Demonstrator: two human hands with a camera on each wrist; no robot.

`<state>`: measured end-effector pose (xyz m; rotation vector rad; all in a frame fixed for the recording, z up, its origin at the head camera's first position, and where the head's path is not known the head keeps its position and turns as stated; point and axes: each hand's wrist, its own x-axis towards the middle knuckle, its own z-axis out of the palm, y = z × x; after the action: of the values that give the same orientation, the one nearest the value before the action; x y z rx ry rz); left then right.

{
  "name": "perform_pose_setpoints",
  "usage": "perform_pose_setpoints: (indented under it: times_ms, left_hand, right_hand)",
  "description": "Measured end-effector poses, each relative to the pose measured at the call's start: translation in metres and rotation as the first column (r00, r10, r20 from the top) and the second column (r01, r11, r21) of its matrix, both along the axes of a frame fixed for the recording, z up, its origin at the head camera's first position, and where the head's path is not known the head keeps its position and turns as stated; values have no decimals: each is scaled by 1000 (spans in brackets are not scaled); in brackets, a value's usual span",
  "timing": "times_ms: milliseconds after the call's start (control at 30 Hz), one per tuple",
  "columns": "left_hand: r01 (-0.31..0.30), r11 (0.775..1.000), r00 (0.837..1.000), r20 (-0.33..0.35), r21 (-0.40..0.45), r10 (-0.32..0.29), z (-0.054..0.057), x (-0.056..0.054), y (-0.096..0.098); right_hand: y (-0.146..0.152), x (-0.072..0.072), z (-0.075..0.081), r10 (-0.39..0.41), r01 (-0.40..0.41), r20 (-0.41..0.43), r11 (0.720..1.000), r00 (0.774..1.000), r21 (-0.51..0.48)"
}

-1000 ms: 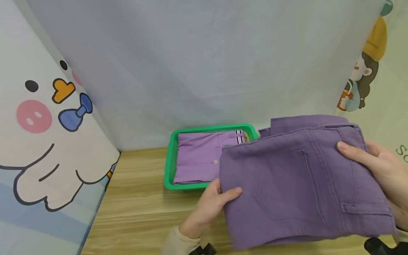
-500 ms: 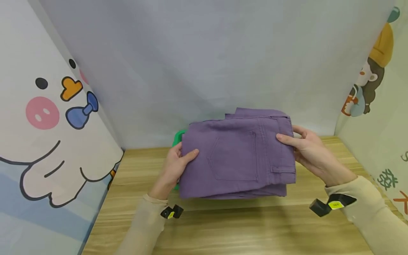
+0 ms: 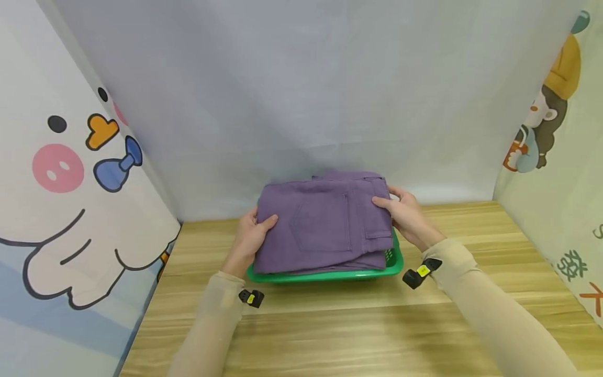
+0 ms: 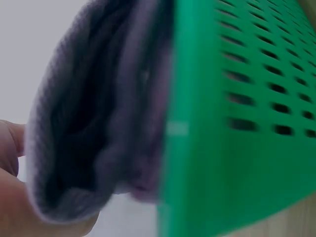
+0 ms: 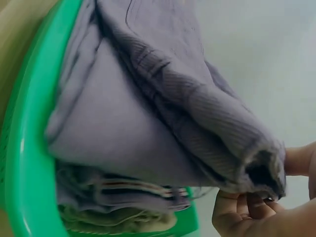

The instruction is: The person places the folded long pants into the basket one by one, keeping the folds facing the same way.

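A folded pair of purple trousers (image 3: pixel 320 220), back pocket upward, lies over the green basket (image 3: pixel 325 276) in the head view. My left hand (image 3: pixel 249 235) grips the left edge of the trousers, thumb on top. At the opposite edge my right hand (image 3: pixel 410 214) pinches the waistband side between thumb and fingers. In the right wrist view, the trousers (image 5: pixel 128 113) are held above lighter purple trousers with a striped band (image 5: pixel 143 190) inside the basket. The left wrist view shows the folded edge of the cloth (image 4: pixel 44 123) beside the basket wall (image 4: pixel 237 163).
A wooden table (image 3: pixel 320 335) carries the basket near its back, close to a pale curtain (image 3: pixel 306 94). A printed cartoon panel (image 3: pixel 70 235) stands at the left and another (image 3: pixel 556 183) at the right. Beige cloth (image 5: pixel 123 222) lies under the striped trousers.
Both hands have carried the purple trousers left and lowered them from the right side over the basket. The lighter trousers in the basket are now covered in the head view.
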<state>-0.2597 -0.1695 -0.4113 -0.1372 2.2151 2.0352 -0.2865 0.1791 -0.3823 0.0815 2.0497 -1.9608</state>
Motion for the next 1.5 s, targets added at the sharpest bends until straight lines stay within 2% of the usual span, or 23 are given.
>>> perform_pose_setpoints:
  times_ms: [167,233,300,367,433,500,567,667,733,800,833,867,900,967,1033,1133,1200,1333,1400,1433,1500]
  left_hand:
    - [-29,998,1000,-11,-50,29,-16,-4,3]
    - [-49,996,999,-26,-79,47,-20,-6,6]
    - [-66,987,997,-44,-146,60,-22,-6,8]
    - [-73,973,996,-62,-218,61,-23,-6,10]
    - [-73,948,995,-84,-311,49,-24,-5,11]
    - [-63,901,994,-107,-428,19,-25,-4,13]
    - [-49,829,990,-138,-557,-33,-25,-2,15]
    - [-43,681,975,-179,-731,-132,-24,1,19]
    - [-55,587,955,-213,-808,-205,-23,1,21]
    - [-49,504,935,-217,-862,-280,-21,0,24]
    - [-37,462,927,-203,-886,-315,-21,-2,25]
    - [-15,423,920,-178,-906,-348,-22,-3,25]
    - [18,384,916,-139,-923,-376,-24,-5,25]
    - [106,322,911,-38,-941,-410,-29,-9,24]
    - [207,278,907,77,-938,-414,-36,-13,24]
    - [289,240,900,178,-927,-398,-44,-19,24]
    - [305,217,899,205,-927,-388,-47,-22,25]
    - [282,136,904,215,-950,-370,-51,-21,26]
    - [285,104,902,230,-953,-365,-53,-19,28]
    - [293,91,900,243,-952,-361,-54,-18,28]
    - [306,86,897,257,-948,-359,-54,-17,30]
  right_hand:
    - [-7,-9,-25,-20,17,28,993,999,113]
    - [-9,-11,-32,-28,25,16,987,999,161]
    - [-10,-12,-37,-28,31,-16,976,999,216]
    - [-10,-12,-41,-19,42,-78,951,997,307]
    - [-11,-12,-43,2,70,-167,903,986,424]
    - [-14,-10,-46,35,115,-255,828,966,549]
    - [-20,-7,-48,80,181,-350,737,933,652]
    - [-30,-1,-50,189,270,-460,599,867,754]
    - [-37,2,-49,286,324,-522,527,803,786]
    - [-43,2,-48,391,333,-529,467,753,819]
    - [-46,1,-48,435,313,-511,450,741,836]
    - [-48,0,-48,472,272,-477,438,741,857]
    - [-48,-1,-48,504,217,-430,426,749,878]
    - [-48,-4,-52,541,76,-301,398,785,914]
    - [-46,-6,-58,542,-57,-172,380,823,923]
    - [-43,-9,-67,532,-149,-77,369,843,917]
    - [-43,-10,-72,531,-159,-65,365,845,917]
    - [-48,-7,-77,541,-164,-49,338,839,927]
    - [-50,-4,-79,545,-177,-30,323,838,930]
    - [-51,-3,-80,545,-183,-22,318,838,930]
    - [-51,-2,-81,545,-192,-8,308,838,932]
